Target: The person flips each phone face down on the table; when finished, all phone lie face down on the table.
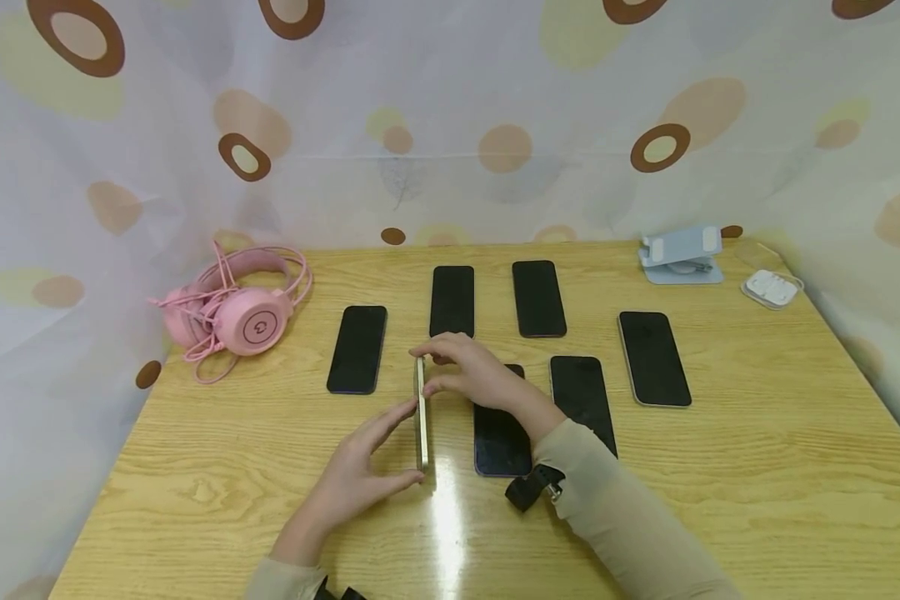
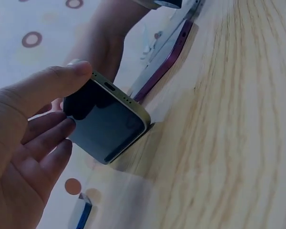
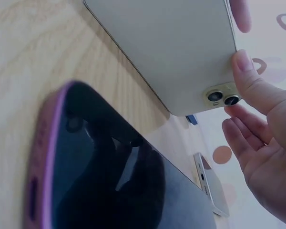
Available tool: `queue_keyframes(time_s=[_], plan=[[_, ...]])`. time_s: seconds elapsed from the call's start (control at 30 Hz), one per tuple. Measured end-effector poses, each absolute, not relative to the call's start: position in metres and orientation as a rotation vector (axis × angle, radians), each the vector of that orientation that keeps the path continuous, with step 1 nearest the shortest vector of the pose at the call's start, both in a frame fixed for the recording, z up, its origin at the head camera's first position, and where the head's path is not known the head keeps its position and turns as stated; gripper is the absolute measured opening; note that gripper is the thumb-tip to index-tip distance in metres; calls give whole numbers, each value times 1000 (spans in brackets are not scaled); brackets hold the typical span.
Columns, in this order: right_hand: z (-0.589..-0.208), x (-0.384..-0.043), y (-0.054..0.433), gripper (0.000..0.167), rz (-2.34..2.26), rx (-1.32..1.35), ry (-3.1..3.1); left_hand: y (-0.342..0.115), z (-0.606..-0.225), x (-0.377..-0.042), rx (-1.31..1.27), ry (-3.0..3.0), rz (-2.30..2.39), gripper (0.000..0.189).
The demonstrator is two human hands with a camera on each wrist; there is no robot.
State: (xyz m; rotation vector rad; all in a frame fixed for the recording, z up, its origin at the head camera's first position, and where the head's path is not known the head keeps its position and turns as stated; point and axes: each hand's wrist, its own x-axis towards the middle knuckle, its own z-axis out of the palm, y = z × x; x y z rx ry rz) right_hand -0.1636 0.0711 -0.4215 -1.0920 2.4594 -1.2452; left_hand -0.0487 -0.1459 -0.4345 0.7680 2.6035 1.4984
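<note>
Dotted white cloth backs a pale wood-grain table. Clock directions are taken from the held phone in the head view, twelve being away from the person.

Held item: gold-edged, white-backed phone, at mid-table between both hands. It stands on a long side, dark screen to nine, white back to three, twin lenses at the twelve end. So narrow a base would probably topple unaided, hence, I judge, a hand at each end.

Left hand: thumb pressed on the port end at six, other fingers gently bent along the screen side; gripping. Right hand: thumb and fingers pinch the twelve end, thumb beside the lenses, leaving most of the back uncovered.

Surroundings: six black-screened phones lie flat, likely the steadiest rest for slabs. One at half past ten; one just past twelve; one at half past one; one at half past two; two at three, the nearer partly under the right forearm, the farther beyond it. Pink headphones, cable looped around them, sit at ten; pale-blue folding stand at two.
</note>
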Motion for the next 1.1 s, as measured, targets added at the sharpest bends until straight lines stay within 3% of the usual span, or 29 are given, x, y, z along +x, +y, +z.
queue_keyframes(time_s=[0.3,0.57,1.1], plan=[[-432,-165,62,66,-1383,-993,2307,-152,-430,-45,909,2759,1360,76],[-444,-167,55,74,-1266,-877,2346,-159,-436,-41,876,2810,1355,76],[-441,-172,52,56,-1248,-917,2385,-172,-441,-40,836,2854,1381,70]])
